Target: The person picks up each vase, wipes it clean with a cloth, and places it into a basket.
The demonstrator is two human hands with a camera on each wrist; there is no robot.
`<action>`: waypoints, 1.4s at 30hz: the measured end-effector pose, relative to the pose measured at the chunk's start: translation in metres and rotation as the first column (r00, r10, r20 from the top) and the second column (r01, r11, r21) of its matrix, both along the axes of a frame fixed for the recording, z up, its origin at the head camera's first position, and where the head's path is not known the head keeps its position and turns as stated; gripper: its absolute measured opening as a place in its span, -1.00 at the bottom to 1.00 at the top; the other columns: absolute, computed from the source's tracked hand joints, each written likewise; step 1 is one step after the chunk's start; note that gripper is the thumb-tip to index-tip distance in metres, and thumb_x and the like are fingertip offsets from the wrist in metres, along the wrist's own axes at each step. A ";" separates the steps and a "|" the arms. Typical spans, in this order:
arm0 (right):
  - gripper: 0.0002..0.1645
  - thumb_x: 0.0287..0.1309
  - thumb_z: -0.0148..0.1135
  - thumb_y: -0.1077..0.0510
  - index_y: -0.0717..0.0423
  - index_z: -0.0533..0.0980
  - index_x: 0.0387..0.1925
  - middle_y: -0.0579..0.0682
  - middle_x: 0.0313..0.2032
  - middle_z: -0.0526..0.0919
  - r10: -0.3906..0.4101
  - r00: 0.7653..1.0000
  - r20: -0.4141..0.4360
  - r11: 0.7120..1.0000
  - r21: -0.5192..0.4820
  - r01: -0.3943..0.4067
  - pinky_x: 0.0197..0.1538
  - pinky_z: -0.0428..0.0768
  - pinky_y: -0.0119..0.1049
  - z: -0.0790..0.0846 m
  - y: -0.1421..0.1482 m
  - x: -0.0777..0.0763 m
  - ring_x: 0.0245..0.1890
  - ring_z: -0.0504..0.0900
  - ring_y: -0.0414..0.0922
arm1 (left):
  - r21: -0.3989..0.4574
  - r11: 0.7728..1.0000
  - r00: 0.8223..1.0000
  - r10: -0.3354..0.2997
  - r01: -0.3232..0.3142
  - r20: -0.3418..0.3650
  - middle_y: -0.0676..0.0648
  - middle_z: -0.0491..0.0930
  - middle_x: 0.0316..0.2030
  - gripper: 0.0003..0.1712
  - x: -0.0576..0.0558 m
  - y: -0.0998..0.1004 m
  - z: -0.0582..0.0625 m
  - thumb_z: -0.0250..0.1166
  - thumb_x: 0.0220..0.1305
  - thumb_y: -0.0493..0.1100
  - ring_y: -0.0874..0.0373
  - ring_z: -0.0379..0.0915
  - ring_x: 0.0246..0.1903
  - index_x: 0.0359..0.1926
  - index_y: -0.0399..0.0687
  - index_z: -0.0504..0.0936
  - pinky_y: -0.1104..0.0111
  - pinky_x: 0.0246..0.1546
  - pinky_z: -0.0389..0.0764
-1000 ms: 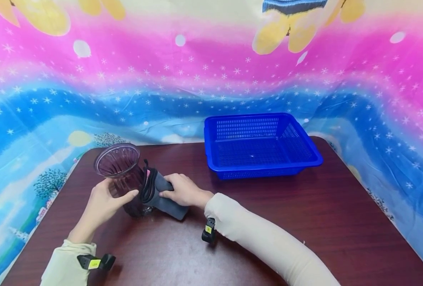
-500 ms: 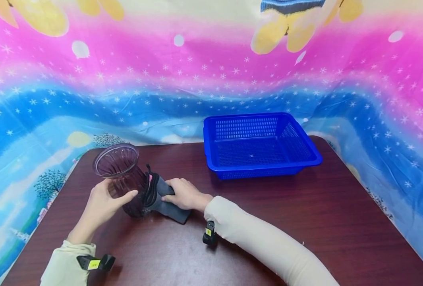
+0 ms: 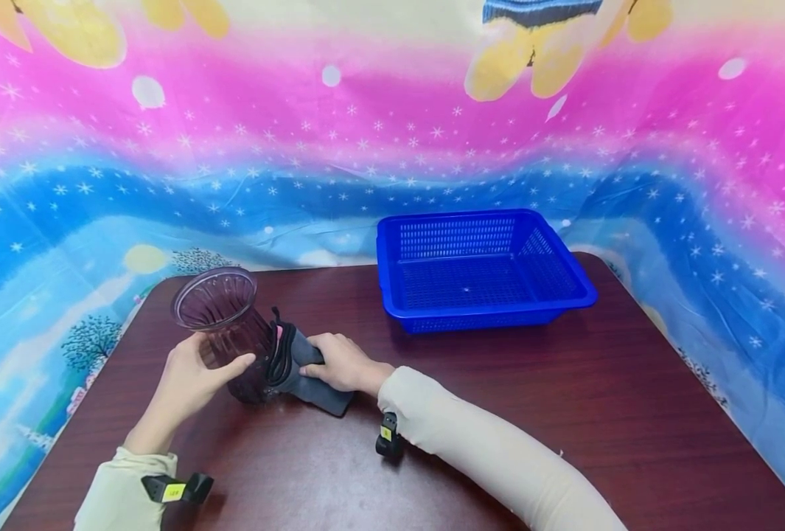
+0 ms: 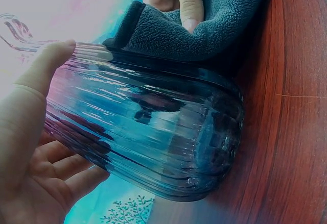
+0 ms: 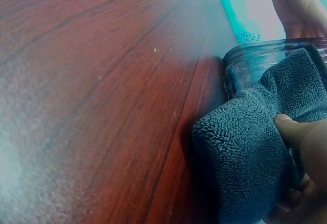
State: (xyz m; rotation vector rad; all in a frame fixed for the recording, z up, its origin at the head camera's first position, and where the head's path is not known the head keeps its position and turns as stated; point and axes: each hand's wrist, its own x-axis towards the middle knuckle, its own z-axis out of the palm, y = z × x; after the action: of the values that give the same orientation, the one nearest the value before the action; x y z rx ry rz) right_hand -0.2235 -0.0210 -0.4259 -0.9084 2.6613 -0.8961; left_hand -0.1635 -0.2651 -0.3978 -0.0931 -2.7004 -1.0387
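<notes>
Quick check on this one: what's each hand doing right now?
Left hand: holding the purple glass vase, fingers and thumb around it.
Right hand: gripping the gray cloth against the vase's side.

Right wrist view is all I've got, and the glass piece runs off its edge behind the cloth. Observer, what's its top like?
Observer: The vase flares out to a wide, round, open mouth.
Operator: And how is it being held?
Observer: The left hand grips it, thumb on one side, fingers on the other.
Operator: Anything else around that I'm missing?
Observer: A blue basket stands toward the far edge of the table.
</notes>
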 end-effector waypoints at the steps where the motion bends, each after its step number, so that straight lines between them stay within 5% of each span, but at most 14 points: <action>1: -0.70 0.28 0.37 -0.02 -0.03 0.62 -0.01 -0.21 -0.39 0.61 0.000 1.000 0.000 1.000 -0.002 0.000 -0.35 0.43 -0.47 0.000 0.000 0.000 -0.43 0.50 -0.29 | 0.000 1.000 1.000 0.000 0.000 0.001 -0.37 0.67 -0.03 -0.28 0.000 0.000 0.000 0.50 0.16 0.05 -0.14 0.64 -0.08 0.18 -0.34 0.52 0.67 -0.28 0.49; 6: -0.69 0.28 0.37 -0.01 -0.04 0.62 0.00 -0.21 -0.36 0.62 0.001 1.000 0.003 1.000 -0.009 -0.001 -0.34 0.43 -0.46 -0.001 0.000 0.000 -0.42 0.50 -0.28 | 0.001 1.000 1.000 -0.001 0.001 0.013 -0.39 0.65 0.00 -0.26 0.001 0.000 0.001 0.49 0.17 0.05 -0.23 0.65 -0.04 0.20 -0.36 0.50 0.64 -0.24 0.51; 13: -0.68 0.27 0.37 -0.04 -0.05 0.62 0.01 -0.22 -0.36 0.62 -0.006 1.000 -0.007 1.000 -0.015 0.006 -0.32 0.43 -0.46 -0.004 0.001 0.001 -0.42 0.50 -0.29 | 0.009 1.000 1.000 -0.006 0.006 0.017 -0.41 0.64 0.01 -0.25 0.001 0.001 0.000 0.49 0.19 0.04 -0.27 0.65 -0.02 0.22 -0.35 0.47 0.04 -0.09 0.71; 19: -0.69 0.27 0.37 -0.02 -0.05 0.62 0.00 -0.22 -0.39 0.61 0.008 1.000 0.010 0.999 -0.041 -0.008 -0.36 0.43 -0.47 -0.004 0.001 0.000 -0.45 0.50 -0.30 | 0.017 1.000 1.000 -0.008 0.008 0.021 -0.42 0.63 0.03 -0.24 0.003 0.001 -0.001 0.49 0.19 0.03 -0.29 0.64 -0.01 0.24 -0.35 0.46 -0.07 -0.04 0.67; 34: -0.74 0.27 0.36 0.02 -0.01 0.64 -0.06 -0.21 -0.44 0.61 0.020 0.999 0.042 0.992 -0.126 -0.015 -0.40 0.49 -0.52 0.006 0.000 -0.004 -0.50 0.52 -0.36 | 0.013 1.000 1.000 -0.004 0.004 0.023 -0.43 0.62 0.04 -0.23 0.001 0.000 -0.002 0.49 0.18 0.05 -0.31 0.64 -0.01 0.24 -0.37 0.46 -0.02 -0.07 0.70; 38: -0.78 0.27 0.36 0.02 0.00 0.63 -0.11 -0.20 -0.44 0.62 0.024 0.999 0.035 0.989 -0.146 -0.019 -0.40 0.50 -0.52 0.013 -0.001 -0.004 -0.50 0.53 -0.36 | 0.001 1.000 1.000 -0.003 0.003 0.016 -0.40 0.65 0.00 -0.25 0.001 -0.001 -0.002 0.50 0.17 0.04 -0.22 0.66 -0.06 0.20 -0.36 0.49 0.42 -0.19 0.68; 42: -0.82 0.28 0.35 0.04 0.01 0.63 -0.15 -0.18 -0.45 0.62 0.031 0.999 0.043 0.984 -0.177 -0.023 -0.41 0.52 -0.51 0.022 -0.002 -0.005 -0.51 0.54 -0.36 | -0.012 1.000 1.000 -0.003 0.003 -0.002 -0.34 0.70 -0.09 -0.33 -0.001 -0.002 -0.002 0.51 0.14 -0.01 0.27 0.63 -0.22 0.15 -0.33 0.53 0.66 -0.29 0.51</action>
State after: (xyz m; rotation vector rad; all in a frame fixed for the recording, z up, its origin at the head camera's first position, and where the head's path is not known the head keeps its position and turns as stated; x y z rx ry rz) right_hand -0.2281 -0.0228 -0.4038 -0.9472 2.5558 -1.1472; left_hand -0.1648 -0.2671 -0.4003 -0.0999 -2.7053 -1.0230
